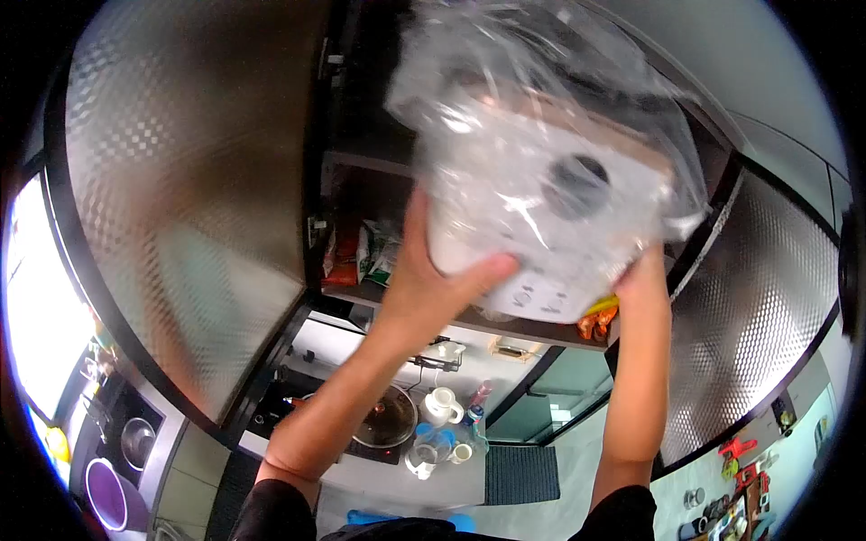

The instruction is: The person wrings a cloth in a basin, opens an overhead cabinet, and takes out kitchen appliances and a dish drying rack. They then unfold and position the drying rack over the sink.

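Both my hands hold up a white boxy object in a clear plastic bag (505, 207), with a dark round spot on its front and small printed marks along the lower edge. It is tilted and slightly blurred. My left hand (437, 275) grips its lower left corner, thumb across the front and fingers hidden behind. Around the lower right side my right hand (642, 275) is closed, its fingers mostly hidden by the object and plastic. Behind it is an open wall cabinet (361, 162), whose lower shelf has colourful food packets (347, 257) on the left.
Patterned glass cabinet doors stand open at left (189, 180) and right (767, 270). Below are a lidded pan (386, 417) on the cooktop, a white jug (441, 406) and clear pitchers (431, 448). A purple bucket (115, 494) is at lower left.
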A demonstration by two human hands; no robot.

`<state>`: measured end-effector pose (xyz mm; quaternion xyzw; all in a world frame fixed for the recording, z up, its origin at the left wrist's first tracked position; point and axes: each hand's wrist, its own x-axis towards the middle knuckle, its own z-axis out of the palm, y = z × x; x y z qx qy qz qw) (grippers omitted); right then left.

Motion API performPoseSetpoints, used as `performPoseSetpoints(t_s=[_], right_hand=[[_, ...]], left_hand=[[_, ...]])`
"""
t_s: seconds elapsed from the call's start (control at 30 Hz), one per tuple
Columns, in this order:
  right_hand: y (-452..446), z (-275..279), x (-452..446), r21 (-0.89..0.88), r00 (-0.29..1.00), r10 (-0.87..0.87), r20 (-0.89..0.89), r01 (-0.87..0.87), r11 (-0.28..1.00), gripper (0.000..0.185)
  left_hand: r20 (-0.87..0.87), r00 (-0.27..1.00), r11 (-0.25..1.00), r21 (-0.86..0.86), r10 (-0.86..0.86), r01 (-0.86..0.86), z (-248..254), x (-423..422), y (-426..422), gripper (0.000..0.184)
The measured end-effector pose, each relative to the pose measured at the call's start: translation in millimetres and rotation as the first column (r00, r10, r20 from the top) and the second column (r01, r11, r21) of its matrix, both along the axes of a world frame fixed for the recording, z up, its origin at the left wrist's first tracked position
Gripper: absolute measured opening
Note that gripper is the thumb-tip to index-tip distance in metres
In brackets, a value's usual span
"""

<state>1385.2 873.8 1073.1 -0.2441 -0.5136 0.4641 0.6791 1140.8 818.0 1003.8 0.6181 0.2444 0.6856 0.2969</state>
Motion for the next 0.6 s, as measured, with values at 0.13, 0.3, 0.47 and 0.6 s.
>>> performPoseSetpoints(t_s=[0.13,0.3,0.47,0.6], right_hand=[[-1,27,-41,-0.020,0.994,-0.006,0.111,0.008,1.000,0.079],[8,59,-58,0.084,0.964,0.025,0.266,-0.049,0.995,0.066],[8,66,-65,0.082,0.956,0.082,0.280,-0.109,0.991,0.066],[29,70,-64,0.162,0.931,0.143,0.335,-0.206,0.965,0.068]], left_hand=[[0.115,0.992,0.994,-0.098,0.058,-0.047,5,-11,9,0.094],[0.257,0.966,0.993,-0.115,0.013,0.018,10,-10,11,0.082],[0.220,0.973,0.992,-0.115,0.069,-0.044,19,-19,18,0.089],[0.153,0.982,0.989,-0.111,0.114,-0.097,31,-29,28,0.082]])
